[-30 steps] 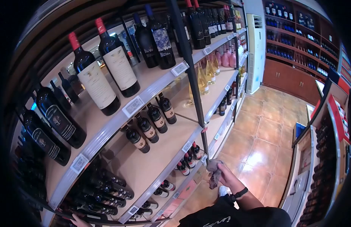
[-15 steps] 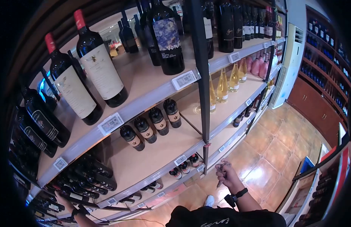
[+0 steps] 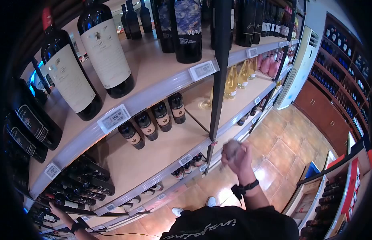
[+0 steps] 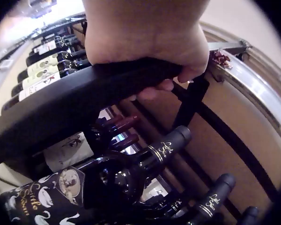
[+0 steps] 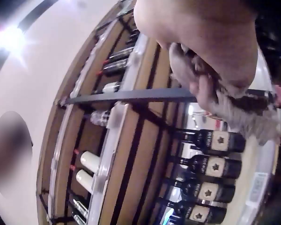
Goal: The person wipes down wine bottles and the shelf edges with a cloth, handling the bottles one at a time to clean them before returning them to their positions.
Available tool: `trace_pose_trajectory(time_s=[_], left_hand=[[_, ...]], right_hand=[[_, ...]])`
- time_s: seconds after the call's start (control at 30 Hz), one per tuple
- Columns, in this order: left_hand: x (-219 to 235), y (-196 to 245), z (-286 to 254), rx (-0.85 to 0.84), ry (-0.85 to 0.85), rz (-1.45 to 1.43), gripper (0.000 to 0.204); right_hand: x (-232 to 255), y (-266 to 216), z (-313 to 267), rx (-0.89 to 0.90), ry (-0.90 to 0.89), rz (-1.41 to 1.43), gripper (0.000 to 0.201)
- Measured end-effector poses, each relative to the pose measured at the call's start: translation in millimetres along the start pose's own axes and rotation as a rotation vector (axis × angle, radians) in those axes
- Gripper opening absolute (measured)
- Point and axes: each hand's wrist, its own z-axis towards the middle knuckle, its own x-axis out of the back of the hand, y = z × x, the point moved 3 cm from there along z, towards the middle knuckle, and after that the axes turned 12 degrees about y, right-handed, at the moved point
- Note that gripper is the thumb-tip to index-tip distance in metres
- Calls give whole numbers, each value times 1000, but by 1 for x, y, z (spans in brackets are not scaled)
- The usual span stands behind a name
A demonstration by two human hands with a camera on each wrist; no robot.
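Note:
My right hand (image 3: 243, 161) holds a crumpled grey cloth (image 3: 231, 149) in front of the shelf unit, near a black upright post (image 3: 220, 76). In the right wrist view the fingers curl into the cloth (image 5: 243, 117), and its loose end hangs out past them. Low at the left, my left hand (image 3: 61, 215) is at the lower shelves. The left wrist view shows that hand (image 4: 147, 40) wrapped over a black shelf bar (image 4: 61, 101), fingertips showing beneath it. Just below lie dark "Little Swan" bottles (image 4: 117, 176).
Two tall bottles with cream labels (image 3: 106, 54) stand on the upper shelf (image 3: 150, 66). Several small dark bottles (image 3: 146, 126) line the shelf beneath. Clear bottles of yellow liquid (image 3: 231, 84) stand beyond the post. Tiled floor (image 3: 274, 160) runs along the right, beside another rack (image 3: 330, 200).
The right hand with the cloth has risen slightly. The left hand came further into view at lower left and stays there. The head view has turned and moved closer to the shelves.

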Motion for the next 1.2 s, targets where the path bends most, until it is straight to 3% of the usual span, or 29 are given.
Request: trace_pose_trajectory(time_s=[0.07, 0.1, 0.17, 0.2, 0.23, 0.3, 0.37, 0.43, 0.5, 0.57, 0.7, 0.83, 0.9, 1.03, 1.2], left_hand=[[-9, 32, -38, 9, 17, 52, 49], [-5, 24, -27, -21, -2, 72, 50], [6, 1, -2, -82, -38, 106, 51], [-11, 30, -43, -253, 32, 83, 43], [-8, 24, -36, -228, 24, 108, 45], [0, 10, -17, -181, 11, 155, 54], [-14, 34, -47, -174, 101, 97, 45], [-17, 36, -54, -165, 136, 49, 43], [-12, 25, -45, -156, 108, 16, 44], [-9, 20, -41, -303, 150, 97, 42], [7, -12, -7, -493, 155, 261, 40], [9, -8, -17, -842, 150, 562, 38], [6, 2, -24, -927, 178, 733, 37], [10, -13, -6, -593, 197, 432, 39], [6, -3, -19, -618, 241, 475, 39]], right_hand=[[-50, -9, 6, 246, -91, -200, 36], [-73, -15, 9, 381, -124, -335, 40], [-134, -30, -9, 1352, -38, -1235, 45], [-166, -29, -24, 1483, -13, -1267, 49], [-191, -24, -31, 1615, 11, -1294, 54], [-213, -8, -9, 1629, -122, -913, 53], [-233, -9, -4, 1713, -149, -930, 52], [-264, -16, -15, 1865, -76, -1361, 52], [-275, -9, -9, 1938, 19, -1357, 48], [-280, -5, -2, 1984, 86, -1388, 45], [-281, 0, 13, 1981, -37, -1367, 45], [-288, 9, 4, 1893, -100, -1377, 49], [-288, 11, 6, 1844, -103, -1359, 53], [-285, 17, 15, 1854, -103, -1352, 61], [-292, 28, 4, 1888, -221, -1336, 54]])
